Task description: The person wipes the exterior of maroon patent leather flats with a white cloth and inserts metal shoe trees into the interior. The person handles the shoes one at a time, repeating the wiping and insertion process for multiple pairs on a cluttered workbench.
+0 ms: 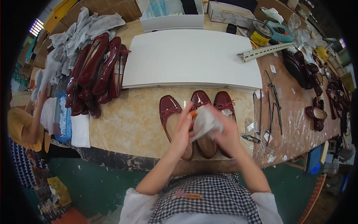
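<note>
Above three dark red patent ballet flats, both my hands come together around a crumpled piece of white tissue paper (207, 121), smeared by motion. My right hand (226, 132) grips the paper from its right side. At the paper's left edge, my left hand (181, 130) pinches a small orange object (192, 113) whose kind I cannot make out. Each shoe has a bow at the toe: the left flat (168, 103), the middle flat (200, 97) and the right flat (223, 99). White paper shows inside the right one. My hands partly hide the middle and right shoes.
A white cardboard stack (190, 58) lies behind the shoes. More red flats (95, 71) are piled at left beside crumpled tissue (80, 31). Snippers (251, 138), black strips (275, 100) and other dark shoes (302, 72) lie at right. A person's arm (35, 115) reaches in at far left.
</note>
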Available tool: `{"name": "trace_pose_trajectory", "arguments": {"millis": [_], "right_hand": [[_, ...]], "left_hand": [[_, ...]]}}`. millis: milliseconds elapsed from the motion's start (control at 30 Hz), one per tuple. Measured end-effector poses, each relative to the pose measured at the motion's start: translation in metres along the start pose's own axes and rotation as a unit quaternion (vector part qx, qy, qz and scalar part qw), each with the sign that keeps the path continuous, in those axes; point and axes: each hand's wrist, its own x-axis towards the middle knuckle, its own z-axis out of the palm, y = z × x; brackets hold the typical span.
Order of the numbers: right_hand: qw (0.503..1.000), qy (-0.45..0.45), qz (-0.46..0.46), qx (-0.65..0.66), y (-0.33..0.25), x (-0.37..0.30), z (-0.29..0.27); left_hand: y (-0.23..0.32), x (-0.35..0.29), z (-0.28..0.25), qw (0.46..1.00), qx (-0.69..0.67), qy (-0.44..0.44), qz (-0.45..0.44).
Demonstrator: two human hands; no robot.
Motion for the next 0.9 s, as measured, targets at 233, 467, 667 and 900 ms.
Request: {"name": "trace_pose_trajectory", "arguments": {"millis": [233,467,667,900], "right_hand": [[0.925,0.001,-0.145,-0.350,0.024,0.018,0.024],[0.963,-0.067,-0.142,-0.219,0.019,0.038,0.020],[0.921,0.039,-0.069,-0.381,0.045,0.077,0.021],[0.967,0.043,-0.089,-0.235,0.010,0.028,-0.005]], "left_hand": [[-0.033,-0.042,-0.013,0.635,0.649,-0.291,0.300],[-0.039,-0.036,-0.015,0.656,0.650,-0.278,0.265],[-0.031,-0.035,-0.006,0.594,0.680,-0.341,0.263],[0.077,0.178,0.020,0.434,0.704,0.028,0.562]]}}
